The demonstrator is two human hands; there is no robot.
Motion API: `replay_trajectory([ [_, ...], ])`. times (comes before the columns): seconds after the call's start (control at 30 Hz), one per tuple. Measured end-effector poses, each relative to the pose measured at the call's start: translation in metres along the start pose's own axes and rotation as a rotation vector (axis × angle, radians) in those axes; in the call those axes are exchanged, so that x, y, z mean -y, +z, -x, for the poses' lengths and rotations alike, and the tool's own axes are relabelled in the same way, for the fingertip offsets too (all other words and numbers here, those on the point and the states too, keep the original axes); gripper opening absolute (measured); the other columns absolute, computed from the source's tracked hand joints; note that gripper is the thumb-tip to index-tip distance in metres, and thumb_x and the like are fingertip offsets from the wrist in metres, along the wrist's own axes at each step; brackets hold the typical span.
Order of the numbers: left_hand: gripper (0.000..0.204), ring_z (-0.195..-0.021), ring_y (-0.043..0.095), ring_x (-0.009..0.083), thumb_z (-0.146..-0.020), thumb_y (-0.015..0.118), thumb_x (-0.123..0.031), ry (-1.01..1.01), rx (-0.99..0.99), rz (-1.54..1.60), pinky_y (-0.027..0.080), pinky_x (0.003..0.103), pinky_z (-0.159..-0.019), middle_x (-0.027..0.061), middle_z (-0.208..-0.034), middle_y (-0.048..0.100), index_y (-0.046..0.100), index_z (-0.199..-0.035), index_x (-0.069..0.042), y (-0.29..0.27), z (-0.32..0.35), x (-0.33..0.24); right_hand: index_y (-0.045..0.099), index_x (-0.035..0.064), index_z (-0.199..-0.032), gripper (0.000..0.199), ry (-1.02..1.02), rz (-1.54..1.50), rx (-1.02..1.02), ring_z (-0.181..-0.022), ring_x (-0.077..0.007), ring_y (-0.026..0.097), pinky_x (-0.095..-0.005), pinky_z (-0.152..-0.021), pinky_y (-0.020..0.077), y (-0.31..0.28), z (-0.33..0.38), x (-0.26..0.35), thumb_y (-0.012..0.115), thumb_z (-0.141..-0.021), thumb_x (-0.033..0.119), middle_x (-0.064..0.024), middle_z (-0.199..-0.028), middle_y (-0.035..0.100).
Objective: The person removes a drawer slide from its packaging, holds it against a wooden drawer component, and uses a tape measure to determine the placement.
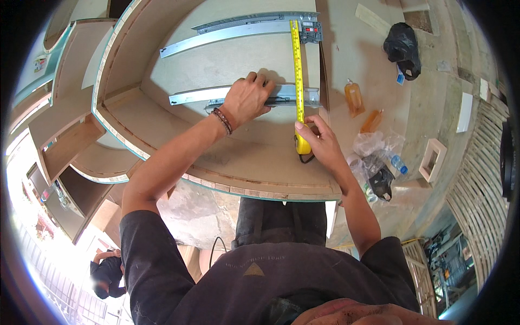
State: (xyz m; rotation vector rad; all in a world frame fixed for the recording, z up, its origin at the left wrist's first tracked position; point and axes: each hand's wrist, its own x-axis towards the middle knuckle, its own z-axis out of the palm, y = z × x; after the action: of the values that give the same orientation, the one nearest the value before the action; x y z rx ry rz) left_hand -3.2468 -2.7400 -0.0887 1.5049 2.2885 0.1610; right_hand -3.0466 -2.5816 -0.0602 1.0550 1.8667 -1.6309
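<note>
My right hand [324, 142] grips a yellow tape measure [302, 145], its thumb against the case. The pulled-out yellow blade [297, 67] lies across two metal drawer slides, its far end by the dark bracket of the far drawer slide [230, 40]. My left hand [249, 96], with a beaded bracelet at the wrist, is curled over the near drawer slide [195, 96]. Its fingertips are partly hidden. Both slides lie roughly parallel on a pale board [216, 67] inside a curved wooden cabinet body [252, 187].
Bottles of amber liquid [355, 99], a black plastic bag [402, 50], a clear water bottle [398, 164] and a small wooden frame [433, 160] lie on the floor at right. Other cabinet parts [65, 127] stand at left. Another person [108, 273] is at lower left.
</note>
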Motion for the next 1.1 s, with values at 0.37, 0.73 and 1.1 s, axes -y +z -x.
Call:
replay_trajectory([
  [0.37, 0.053, -0.102, 0.063, 0.0279, -0.067, 0.086, -0.024, -0.005, -0.032, 0.004, 0.057, 0.039, -0.083, 0.0098, -0.106, 0.063, 0.062, -0.112, -0.009, -0.0001, 0.0036, -0.0024, 0.062, 0.0021, -0.115, 0.064, -0.017, -0.011, 0.003, -0.085, -0.0227, 0.065, -0.0359, -0.077, 0.0506, -0.0008, 0.0021, 0.0075, 0.066, -0.089, 0.060, -0.0156, -0.090, 0.067],
  [0.73, 0.054, -0.100, 0.063, 0.0282, -0.066, 0.086, -0.025, -0.006, -0.001, 0.025, 0.057, 0.040, -0.081, 0.0096, -0.104, 0.063, 0.061, -0.112, -0.010, 0.0021, 0.0033, -0.0009, 0.062, 0.0022, -0.115, 0.066, -0.009, -0.015, -0.006, -0.084, -0.0239, 0.065, -0.0367, -0.078, 0.0504, 0.0012, -0.0012, 0.0043, 0.066, -0.088, 0.062, -0.0158, -0.090, 0.066],
  [1.1, 0.053, -0.100, 0.063, 0.0272, -0.067, 0.086, -0.027, 0.006, -0.001, 0.001, 0.057, 0.039, -0.081, 0.0096, -0.104, 0.062, 0.062, -0.110, -0.009, -0.0016, 0.0038, -0.0023, 0.061, 0.0026, -0.116, 0.065, -0.033, -0.004, 0.001, -0.083, -0.0225, 0.063, -0.0359, -0.076, 0.0501, 0.0010, -0.0009, 0.0022, 0.066, -0.089, 0.061, -0.0145, -0.088, 0.065],
])
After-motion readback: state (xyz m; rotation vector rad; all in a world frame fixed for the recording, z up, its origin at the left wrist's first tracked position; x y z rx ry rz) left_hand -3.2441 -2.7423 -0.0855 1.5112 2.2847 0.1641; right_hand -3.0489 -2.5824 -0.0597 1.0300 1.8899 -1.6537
